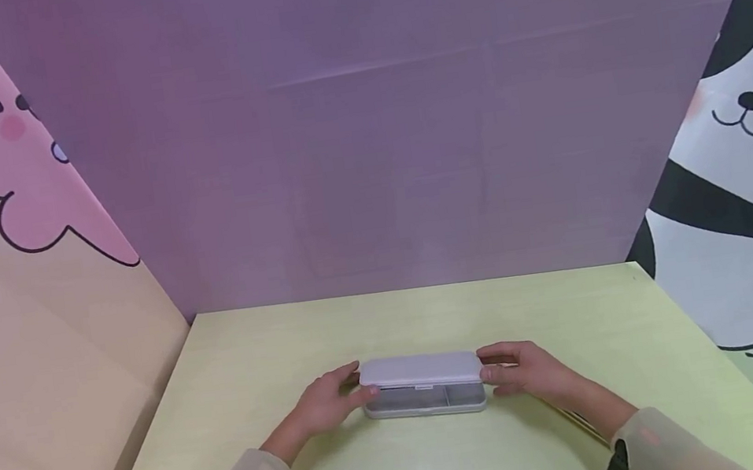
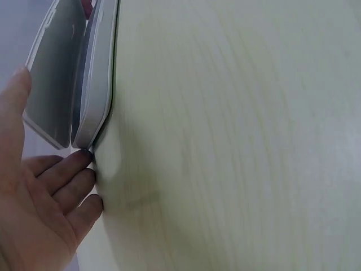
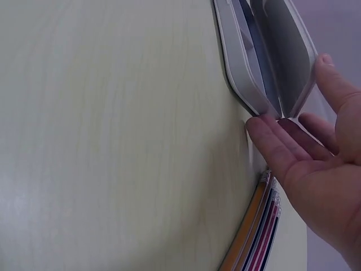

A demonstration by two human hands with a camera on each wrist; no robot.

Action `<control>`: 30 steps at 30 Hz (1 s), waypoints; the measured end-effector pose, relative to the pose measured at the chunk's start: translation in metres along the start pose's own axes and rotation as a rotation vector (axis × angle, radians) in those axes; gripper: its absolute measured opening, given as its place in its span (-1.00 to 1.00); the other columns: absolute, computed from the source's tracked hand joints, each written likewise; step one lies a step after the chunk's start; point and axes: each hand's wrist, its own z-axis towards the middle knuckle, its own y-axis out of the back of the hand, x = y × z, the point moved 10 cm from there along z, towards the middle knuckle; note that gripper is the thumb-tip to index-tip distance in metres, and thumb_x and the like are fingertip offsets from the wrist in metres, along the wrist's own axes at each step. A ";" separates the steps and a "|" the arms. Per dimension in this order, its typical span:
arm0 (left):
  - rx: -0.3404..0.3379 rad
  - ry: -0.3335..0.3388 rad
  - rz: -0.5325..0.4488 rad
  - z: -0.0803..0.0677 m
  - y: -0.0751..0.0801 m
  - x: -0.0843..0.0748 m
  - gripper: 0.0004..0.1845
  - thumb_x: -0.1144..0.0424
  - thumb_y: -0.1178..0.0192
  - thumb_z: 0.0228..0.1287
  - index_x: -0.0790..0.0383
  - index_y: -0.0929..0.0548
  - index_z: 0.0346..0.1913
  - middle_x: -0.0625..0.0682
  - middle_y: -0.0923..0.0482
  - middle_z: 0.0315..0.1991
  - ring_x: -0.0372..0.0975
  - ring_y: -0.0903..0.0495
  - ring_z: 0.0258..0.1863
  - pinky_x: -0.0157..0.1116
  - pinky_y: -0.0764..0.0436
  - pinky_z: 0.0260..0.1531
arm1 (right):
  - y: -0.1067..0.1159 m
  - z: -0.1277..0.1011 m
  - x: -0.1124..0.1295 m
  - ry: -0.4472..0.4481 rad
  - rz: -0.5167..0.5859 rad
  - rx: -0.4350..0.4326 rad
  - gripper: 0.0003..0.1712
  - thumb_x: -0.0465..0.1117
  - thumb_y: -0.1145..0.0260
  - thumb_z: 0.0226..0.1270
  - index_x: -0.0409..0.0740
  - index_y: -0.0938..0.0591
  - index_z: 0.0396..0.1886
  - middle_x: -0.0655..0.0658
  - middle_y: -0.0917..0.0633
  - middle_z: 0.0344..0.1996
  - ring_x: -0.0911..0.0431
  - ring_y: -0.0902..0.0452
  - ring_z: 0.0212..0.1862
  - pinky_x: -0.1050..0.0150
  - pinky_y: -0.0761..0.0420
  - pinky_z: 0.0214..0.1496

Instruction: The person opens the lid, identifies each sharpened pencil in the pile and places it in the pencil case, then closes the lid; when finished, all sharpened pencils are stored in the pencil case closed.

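Nearest the camera, two sleeves are seen reaching in over the table (image 1: 236, 364); a row of pens (image 3: 256, 237) is laid on it under the right wrist, just beside the palm. The left hand (image 1: 327, 402) is set at the left end of the case (image 1: 423, 384), fingers nearly straight and touching its base; the right hand (image 1: 519, 369) is set at the right end likewise, thumb over the lid's corner. The case rests mid-table, its lid (image 1: 420, 370) raised slightly ajar. Behind, a purple wall (image 1: 377, 132) is seen.
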 end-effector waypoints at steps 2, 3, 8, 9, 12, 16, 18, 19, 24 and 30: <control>0.015 0.003 -0.038 0.000 0.002 0.000 -0.03 -0.37 -0.19 0.34 0.26 -0.29 0.56 0.14 -0.50 0.41 0.07 -0.40 0.46 0.14 -0.41 0.40 | -0.001 0.001 0.000 0.002 -0.020 0.007 -0.25 -0.18 -0.37 0.46 -0.52 -0.33 0.45 -0.52 -0.41 0.40 -0.17 -0.58 0.27 -0.05 -0.70 0.16; 0.028 0.000 -0.058 0.000 0.003 -0.001 -0.04 -0.34 -0.20 0.35 0.27 -0.29 0.56 0.15 -0.48 0.42 0.08 -0.42 0.44 0.14 -0.42 0.39 | -0.002 0.001 0.001 0.002 -0.033 0.011 -0.25 -0.18 -0.38 0.45 -0.51 -0.34 0.45 -0.52 -0.40 0.42 -0.19 -0.57 0.29 -0.03 -0.71 0.15; 0.059 -0.031 -0.091 0.000 0.008 -0.007 -0.09 -0.18 -0.36 0.31 0.34 -0.34 0.52 0.24 -0.43 0.44 0.14 -0.43 0.42 0.14 -0.45 0.37 | -0.007 0.002 0.010 0.018 -0.127 0.025 -0.23 -0.21 -0.44 0.38 -0.50 -0.37 0.43 -0.53 -0.39 0.42 -0.34 -0.52 0.32 0.04 -0.74 0.08; 0.054 -0.035 -0.067 0.000 0.008 -0.008 -0.08 -0.17 -0.40 0.27 0.34 -0.35 0.51 0.24 -0.44 0.44 0.13 -0.42 0.43 0.13 -0.44 0.38 | -0.008 0.003 0.012 0.022 -0.150 0.028 -0.23 -0.21 -0.45 0.36 -0.49 -0.38 0.43 -0.53 -0.39 0.42 -0.36 -0.52 0.31 0.05 -0.74 0.08; 0.034 -0.032 -0.004 0.001 0.007 -0.008 -0.03 -0.13 -0.50 0.16 0.35 -0.38 0.49 0.22 -0.44 0.44 0.10 -0.36 0.47 0.10 -0.38 0.43 | -0.011 0.004 0.016 0.036 -0.224 0.038 -0.22 -0.21 -0.49 0.32 -0.47 -0.40 0.42 -0.52 -0.42 0.40 -0.37 -0.51 0.30 0.06 -0.73 0.11; 0.015 -0.021 0.034 -0.001 0.006 -0.007 0.00 -0.08 -0.56 0.09 0.34 -0.37 0.50 0.22 -0.40 0.47 0.12 -0.31 0.50 0.10 -0.35 0.46 | -0.014 0.006 0.021 0.078 -0.353 0.046 -0.17 -0.20 -0.55 0.24 -0.47 -0.42 0.41 -0.49 -0.49 0.35 -0.35 -0.54 0.27 0.00 -0.69 0.17; 0.004 -0.021 0.043 -0.002 0.006 -0.007 0.00 -0.05 -0.58 0.06 0.33 -0.38 0.49 0.22 -0.39 0.47 0.13 -0.31 0.50 0.11 -0.35 0.45 | -0.015 0.007 0.021 0.095 -0.412 0.042 -0.15 -0.19 -0.58 0.21 -0.46 -0.43 0.40 -0.47 -0.52 0.33 -0.34 -0.55 0.27 -0.06 -0.66 0.20; -0.001 -0.027 0.051 -0.002 0.005 -0.007 0.00 -0.05 -0.59 0.06 0.32 -0.38 0.49 0.22 -0.40 0.47 0.13 -0.32 0.50 0.11 -0.36 0.45 | -0.015 0.008 0.022 0.103 -0.435 0.039 -0.14 -0.18 -0.59 0.19 -0.46 -0.44 0.39 -0.47 -0.53 0.32 -0.34 -0.55 0.27 -0.09 -0.66 0.20; -0.027 -0.067 0.089 -0.001 0.003 -0.008 0.01 -0.06 -0.60 0.03 0.31 -0.39 0.49 0.20 -0.46 0.43 0.12 -0.37 0.46 0.11 -0.38 0.43 | -0.013 0.008 0.024 0.116 -0.515 0.017 -0.12 -0.17 -0.64 0.11 -0.43 -0.47 0.37 -0.42 -0.59 0.27 -0.34 -0.56 0.25 -0.09 -0.67 0.18; -0.061 -0.073 0.134 0.003 0.001 -0.007 0.04 -0.12 -0.62 -0.05 0.25 -0.42 0.47 0.17 -0.49 0.40 0.10 -0.42 0.43 0.08 -0.42 0.41 | -0.012 0.005 0.028 0.106 -0.578 -0.017 -0.09 -0.13 -0.67 0.05 -0.39 -0.50 0.36 -0.36 -0.63 0.25 -0.27 -0.60 0.22 -0.03 -0.70 0.14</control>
